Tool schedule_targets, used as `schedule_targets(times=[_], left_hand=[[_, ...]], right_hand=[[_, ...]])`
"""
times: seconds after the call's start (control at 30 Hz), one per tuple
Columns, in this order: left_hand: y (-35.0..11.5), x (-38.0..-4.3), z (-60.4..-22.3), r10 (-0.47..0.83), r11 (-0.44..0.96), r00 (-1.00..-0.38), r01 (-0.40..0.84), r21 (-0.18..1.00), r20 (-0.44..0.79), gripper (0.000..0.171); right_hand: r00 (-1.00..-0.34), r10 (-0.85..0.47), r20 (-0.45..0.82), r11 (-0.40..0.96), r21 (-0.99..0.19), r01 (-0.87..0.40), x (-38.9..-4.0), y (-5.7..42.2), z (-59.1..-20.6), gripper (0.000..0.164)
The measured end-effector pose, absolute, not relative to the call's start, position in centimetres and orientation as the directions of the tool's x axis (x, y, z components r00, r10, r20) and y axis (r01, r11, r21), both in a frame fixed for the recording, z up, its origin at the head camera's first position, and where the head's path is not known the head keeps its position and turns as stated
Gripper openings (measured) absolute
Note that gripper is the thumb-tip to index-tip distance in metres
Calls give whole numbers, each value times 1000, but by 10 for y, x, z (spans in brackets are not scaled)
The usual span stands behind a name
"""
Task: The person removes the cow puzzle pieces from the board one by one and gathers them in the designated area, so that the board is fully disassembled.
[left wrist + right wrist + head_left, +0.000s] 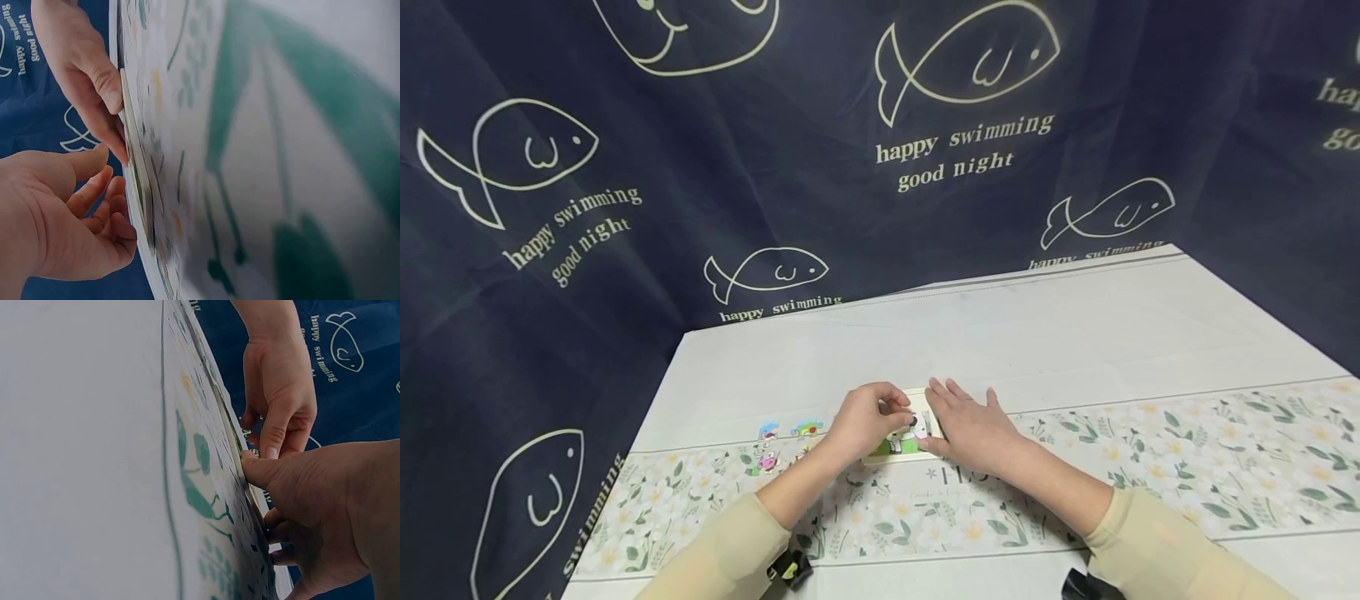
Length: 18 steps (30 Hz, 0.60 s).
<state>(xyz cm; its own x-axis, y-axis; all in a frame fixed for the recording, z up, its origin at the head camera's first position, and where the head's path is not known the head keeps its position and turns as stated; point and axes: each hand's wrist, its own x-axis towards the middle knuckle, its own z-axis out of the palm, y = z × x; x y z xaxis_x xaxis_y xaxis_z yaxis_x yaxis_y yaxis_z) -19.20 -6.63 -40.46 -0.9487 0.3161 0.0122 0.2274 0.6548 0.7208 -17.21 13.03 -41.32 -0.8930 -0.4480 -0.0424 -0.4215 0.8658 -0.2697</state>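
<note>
A small flat picture board [917, 457] with a pale border lies on the table; its picture shows green ground and a black-and-white figure. Above its left part is my left hand [867, 421], thumb and index bent toward each other near the dark part of the picture. The left wrist view shows a gap between the thumb and index of that hand [69, 215], with nothing visible in it. My right hand [973, 429] rests over the board's right edge, fingers spread and thumb along the near side. In the right wrist view, its thumb [265, 469] touches the board's edge.
Several colourful cartoon pieces [767, 461] lie left of the board, partly behind the left forearm. A white table cover [1075, 333] with a flowered band spreads beneath. Dark blue curtains [820, 183] with fish drawings hang behind and at the sides.
</note>
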Motion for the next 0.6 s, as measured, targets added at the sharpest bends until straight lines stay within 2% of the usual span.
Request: schedule_targets(times=[0.33,0.6], left_hand=[[-58,-192,-407,339,750,-941,252,611,-28,18],[-56,-190,-405,360,743,-933,283,606,-5,17]], right_hand=[[-893,-448,-44,867,-267,-421,-173,130,-413,80],[-895,-443,-54,869,-270,-414,-173,130,-413,80]])
